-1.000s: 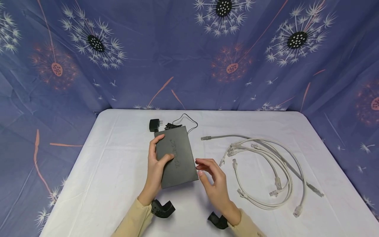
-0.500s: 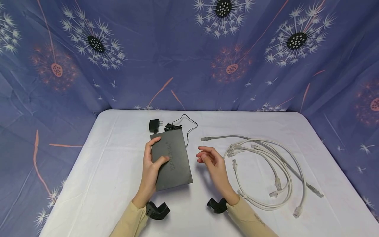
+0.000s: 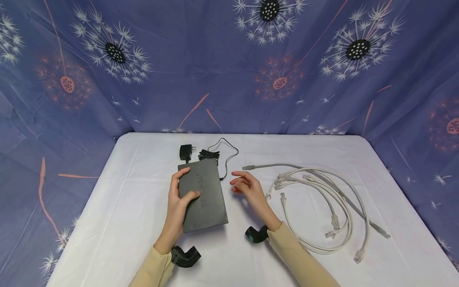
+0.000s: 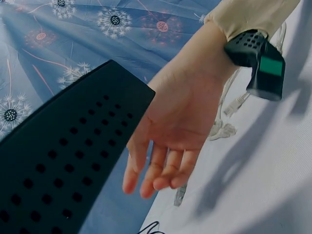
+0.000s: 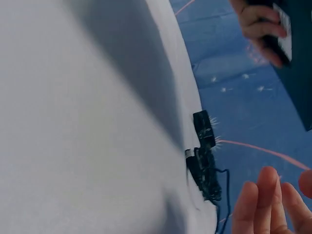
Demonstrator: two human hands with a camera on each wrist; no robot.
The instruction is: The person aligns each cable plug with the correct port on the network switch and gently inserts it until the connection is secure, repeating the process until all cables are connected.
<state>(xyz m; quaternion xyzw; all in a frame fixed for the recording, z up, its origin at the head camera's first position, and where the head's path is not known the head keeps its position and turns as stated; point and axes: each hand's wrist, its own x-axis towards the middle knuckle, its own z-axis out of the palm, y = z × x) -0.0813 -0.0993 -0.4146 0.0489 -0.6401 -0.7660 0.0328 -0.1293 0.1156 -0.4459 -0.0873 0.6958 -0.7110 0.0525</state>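
Observation:
A dark grey network switch (image 3: 211, 209) with raised lettering on top is held over the table in my left hand (image 3: 175, 209). The thumb lies across its upper face, and in the right wrist view the fingers (image 5: 263, 30) bend round its underside, near a white label. Rows of vent holes mark its side wall (image 4: 90, 153) in the left wrist view. My right hand (image 3: 249, 189) hovers to the right of the switch, apart from it, fingers loosely bent and holding nothing. The small barrel plug (image 3: 221, 179) of a black cord lies just left of those fingertips.
Behind the switch lie a black power adapter (image 3: 185, 152) and its bundled cord (image 3: 208, 154). To the right, several pale network cables (image 3: 349, 215) lie looped with a darker grey cable (image 3: 276, 165). A patterned blue curtain (image 3: 222, 71) hangs beyond the white table (image 3: 140, 223).
The left hand has carried the switch a little to the left. My right hand has drawn away from the switch's right edge and moved farther up the table, towards the cord's plug.

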